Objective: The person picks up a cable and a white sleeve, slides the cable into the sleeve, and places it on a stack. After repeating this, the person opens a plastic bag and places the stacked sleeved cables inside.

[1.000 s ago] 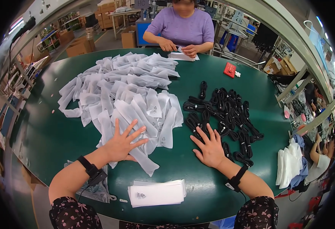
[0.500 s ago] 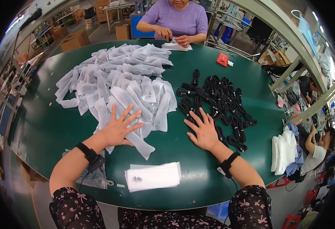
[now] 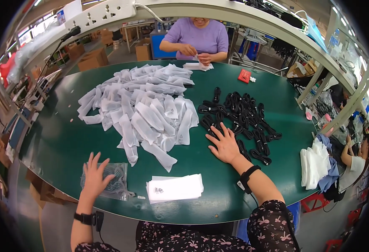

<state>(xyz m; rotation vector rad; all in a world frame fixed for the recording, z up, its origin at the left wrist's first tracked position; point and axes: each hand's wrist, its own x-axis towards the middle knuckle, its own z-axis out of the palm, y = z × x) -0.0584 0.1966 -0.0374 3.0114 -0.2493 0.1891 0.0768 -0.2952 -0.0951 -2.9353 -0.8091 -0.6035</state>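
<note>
My left hand [image 3: 95,176] is open with its fingers spread, over a clear plastic bag [image 3: 118,180] holding something striped and bluish-grey. My right hand [image 3: 225,145] lies with fingers outstretched at the near left side of a heap of black coiled cables [image 3: 245,119]; its fingertips reach the closest bundles, and I see nothing gripped in it. Left of the middle spreads a large pile of filled white translucent pouches [image 3: 144,109]. Between my forearms, close to the table's near edge, rests a stack of flat white pouches [image 3: 175,190].
Across the green table [image 3: 201,164], a co-worker in a purple top [image 3: 199,38] handles a white pouch above a small stack. A red box [image 3: 244,75] sits at the far right. White cloth [image 3: 313,167] hangs by the right edge. A metal frame with a power strip [image 3: 104,14] crosses overhead.
My left hand has left the pile of filled pouches and moved left and nearer, over the plastic bag. My right hand has barely moved. The view has tilted upward, showing the power strip.
</note>
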